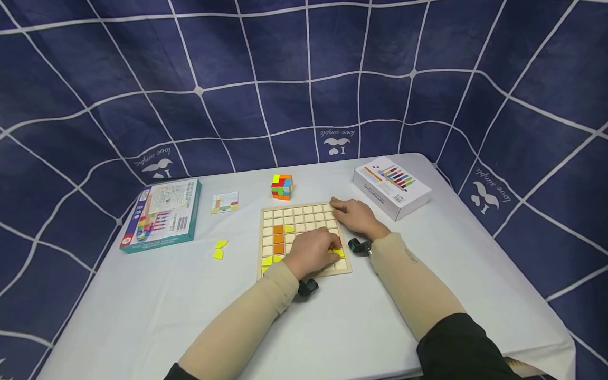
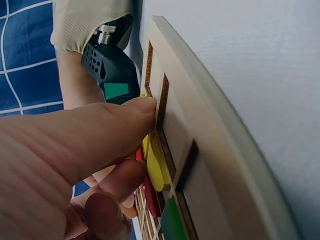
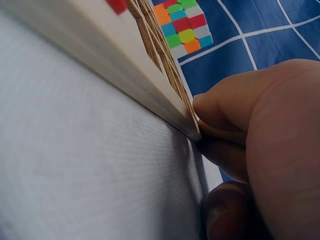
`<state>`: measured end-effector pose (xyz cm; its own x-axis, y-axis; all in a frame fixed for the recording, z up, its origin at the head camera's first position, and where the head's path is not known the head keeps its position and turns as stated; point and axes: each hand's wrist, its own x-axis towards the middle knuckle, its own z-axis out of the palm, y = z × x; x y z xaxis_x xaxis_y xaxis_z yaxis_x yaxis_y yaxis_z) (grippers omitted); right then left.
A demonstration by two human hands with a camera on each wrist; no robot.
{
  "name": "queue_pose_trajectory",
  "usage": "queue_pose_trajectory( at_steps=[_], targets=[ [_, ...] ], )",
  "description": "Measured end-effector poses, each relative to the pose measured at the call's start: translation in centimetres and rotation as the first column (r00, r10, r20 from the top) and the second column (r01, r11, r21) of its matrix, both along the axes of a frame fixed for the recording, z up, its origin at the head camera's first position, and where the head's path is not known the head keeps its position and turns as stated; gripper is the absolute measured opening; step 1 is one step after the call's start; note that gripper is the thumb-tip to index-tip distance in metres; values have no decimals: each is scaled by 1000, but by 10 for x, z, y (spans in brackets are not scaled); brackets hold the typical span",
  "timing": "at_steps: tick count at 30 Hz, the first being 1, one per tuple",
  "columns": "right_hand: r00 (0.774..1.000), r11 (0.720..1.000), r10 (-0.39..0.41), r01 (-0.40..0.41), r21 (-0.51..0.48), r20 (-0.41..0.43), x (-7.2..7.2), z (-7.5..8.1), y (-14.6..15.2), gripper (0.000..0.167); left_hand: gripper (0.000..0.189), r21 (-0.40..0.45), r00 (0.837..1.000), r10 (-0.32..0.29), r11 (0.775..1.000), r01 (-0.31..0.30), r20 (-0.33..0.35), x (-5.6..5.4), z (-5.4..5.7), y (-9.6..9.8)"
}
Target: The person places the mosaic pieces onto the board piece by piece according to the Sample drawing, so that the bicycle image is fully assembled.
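Note:
A square wooden grid board (image 1: pixel 298 211) lies on the white table, with orange, yellow, red and green pieces in some cells. My left hand (image 1: pixel 311 252) reaches over its lower right part. There its thumb and index finger pinch a rounded yellow piece (image 2: pixel 158 167) low in the grid, beside a red piece (image 2: pixel 151 195) and a green piece (image 2: pixel 173 220). At the far right corner my right hand (image 1: pixel 358 216) grips the board's edge between thumb and fingers. The left hand hides several cells in the head view.
Two loose yellow pieces (image 1: pixel 219 249) lie left of the board. Behind it are a puzzle cube (image 1: pixel 282 187) and a pattern card (image 1: pixel 225 202). A teal-edged box (image 1: pixel 163 214) stands at left, a white box (image 1: pixel 391 186) at right.

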<state>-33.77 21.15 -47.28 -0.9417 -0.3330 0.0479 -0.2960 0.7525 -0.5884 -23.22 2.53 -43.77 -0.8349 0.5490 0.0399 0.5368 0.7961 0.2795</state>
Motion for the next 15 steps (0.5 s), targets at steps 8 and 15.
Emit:
queue_pose_trajectory(
  at_steps=[8,15],
  targets=[
    [1000,1000,2,-2,5,-10,1,2,1,46,18,1,999,6,1000,-6,-47,2,0,-2],
    [1000,1000,-11,11,-3,-3,1,0,0,46,29,135,995,98,986,-94,-19,11,8,-20]
  ],
)
